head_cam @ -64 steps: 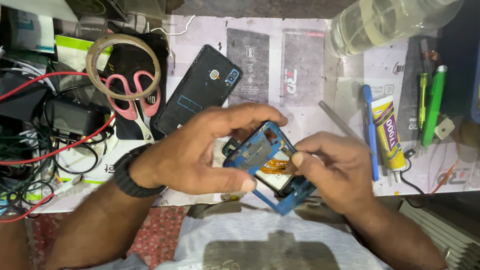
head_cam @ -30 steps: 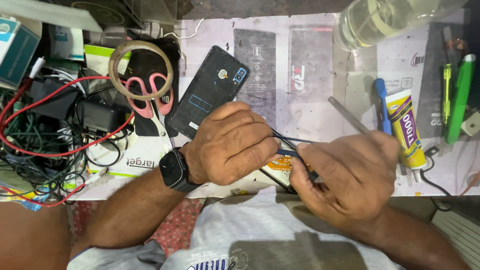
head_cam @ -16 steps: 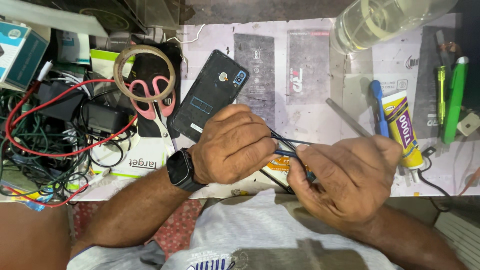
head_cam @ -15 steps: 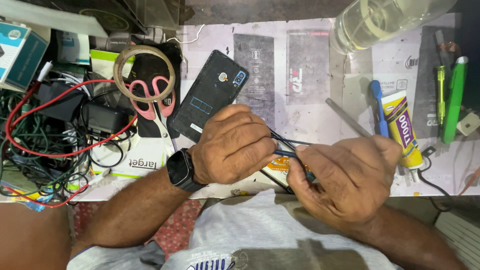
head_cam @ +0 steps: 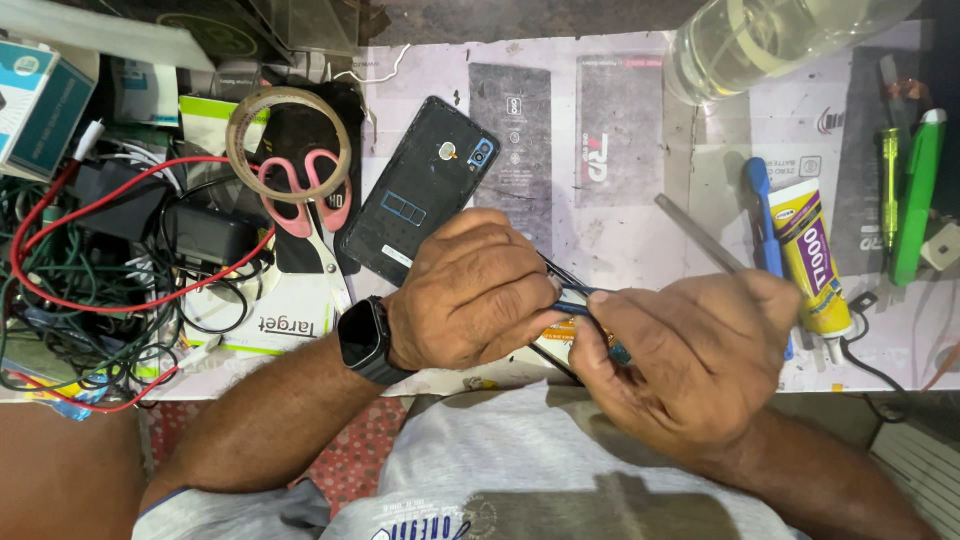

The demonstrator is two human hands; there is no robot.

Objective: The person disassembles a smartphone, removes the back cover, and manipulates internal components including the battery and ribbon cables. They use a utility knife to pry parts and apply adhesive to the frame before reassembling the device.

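My left hand (head_cam: 475, 290) and my right hand (head_cam: 690, 350) are both closed around a blue-framed phone body (head_cam: 575, 315) held at the table's near edge; only a thin slice of its frame and an orange part show between my fingers. A smartwatch sits on my left wrist. A separate dark phone back cover (head_cam: 415, 205) lies on the mat just beyond my left hand.
Pink scissors (head_cam: 300, 195) and a tape roll (head_cam: 288, 140) lie at the left beside tangled red and black cables (head_cam: 90, 280). Metal tweezers (head_cam: 700, 235), a glue tube (head_cam: 810, 265), a blue tool and green pens lie at the right. A clear bottle (head_cam: 770, 40) stands behind.
Two seconds ago the blue phone frame showed openly between my hands. Since then my hands have closed over it at the table edge and barely moved.
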